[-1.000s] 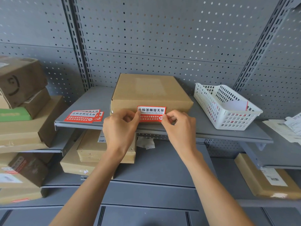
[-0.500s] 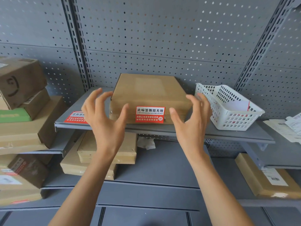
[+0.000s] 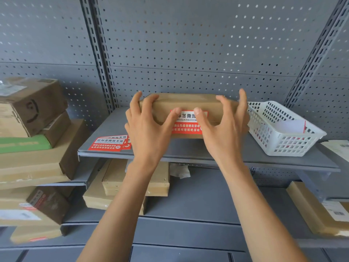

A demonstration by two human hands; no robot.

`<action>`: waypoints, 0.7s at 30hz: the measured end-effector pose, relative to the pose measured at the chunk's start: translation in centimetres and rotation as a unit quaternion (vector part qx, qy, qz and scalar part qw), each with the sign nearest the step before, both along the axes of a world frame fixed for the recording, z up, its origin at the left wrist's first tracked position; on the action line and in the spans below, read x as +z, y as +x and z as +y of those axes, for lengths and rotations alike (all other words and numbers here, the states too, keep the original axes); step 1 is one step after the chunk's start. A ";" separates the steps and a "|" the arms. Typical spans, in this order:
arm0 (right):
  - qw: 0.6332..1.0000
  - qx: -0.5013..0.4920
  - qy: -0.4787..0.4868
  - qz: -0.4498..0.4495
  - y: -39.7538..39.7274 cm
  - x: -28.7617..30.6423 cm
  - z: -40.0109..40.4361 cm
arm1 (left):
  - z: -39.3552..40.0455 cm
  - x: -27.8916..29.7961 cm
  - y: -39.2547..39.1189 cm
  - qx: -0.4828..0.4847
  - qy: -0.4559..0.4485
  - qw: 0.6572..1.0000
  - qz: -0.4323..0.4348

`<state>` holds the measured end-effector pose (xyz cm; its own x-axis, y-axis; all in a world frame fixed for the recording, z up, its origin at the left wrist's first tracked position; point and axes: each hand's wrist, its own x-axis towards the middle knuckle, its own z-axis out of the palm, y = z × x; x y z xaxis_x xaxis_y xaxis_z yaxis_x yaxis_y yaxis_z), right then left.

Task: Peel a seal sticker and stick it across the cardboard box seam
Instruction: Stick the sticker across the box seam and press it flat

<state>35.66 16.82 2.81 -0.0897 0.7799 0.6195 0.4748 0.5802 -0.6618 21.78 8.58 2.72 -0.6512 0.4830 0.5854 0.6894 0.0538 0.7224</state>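
Note:
A flat brown cardboard box (image 3: 186, 103) lies on the grey shelf (image 3: 188, 154). A red and white seal sticker (image 3: 187, 125) is stuck on its front face, across the seam. My left hand (image 3: 149, 127) grips the box's left end, fingers over the top and thumb on the sticker's upper left. My right hand (image 3: 224, 127) grips the right end the same way, its thumb on the sticker's upper right. Both thumbs hide part of the sticker.
A stack of spare red seal stickers (image 3: 109, 143) lies on the shelf left of the box. A white plastic basket (image 3: 281, 129) stands to the right. Piled cardboard parcels (image 3: 32, 133) fill the left, more boxes (image 3: 136, 180) sit on the shelf below.
My hands let go of the sticker, spread open, then closed on both ends of the box. The view has dropped lower, so the box top looks flatter.

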 end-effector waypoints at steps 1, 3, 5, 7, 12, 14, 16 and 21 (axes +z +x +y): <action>1.000 -0.013 0.009 -0.012 -0.2 1.0 0.1 | 0.1 0.9 -0.1 0.005 -0.002 1.000 0.009; 0.998 -0.044 0.024 -0.040 -0.6 2.7 0.2 | 0.4 2.2 -0.4 0.018 -0.003 1.000 0.016; 0.995 -0.076 0.033 -0.060 -1.0 3.9 0.3 | 0.9 3.3 -0.7 0.032 -0.006 0.999 0.015; 0.992 -0.096 0.036 -0.073 -1.4 4.6 0.5 | 1.2 3.9 -0.7 0.041 -0.011 0.999 0.015; 0.990 -0.107 0.037 -0.082 -1.5 4.7 0.9 | 1.5 4.5 -0.7 0.046 -0.025 0.998 0.017; 0.991 -0.101 0.033 -0.079 -1.5 4.6 1.0 | 1.4 4.5 -0.7 0.041 -0.027 0.999 0.018; 0.993 -0.088 0.027 -0.072 -1.3 4.6 1.0 | 1.3 4.5 -0.6 0.037 -0.031 0.999 0.021; 0.997 -0.050 0.004 -0.060 -0.6 4.5 1.0 | 1.2 4.4 -0.6 0.028 -0.048 0.998 0.020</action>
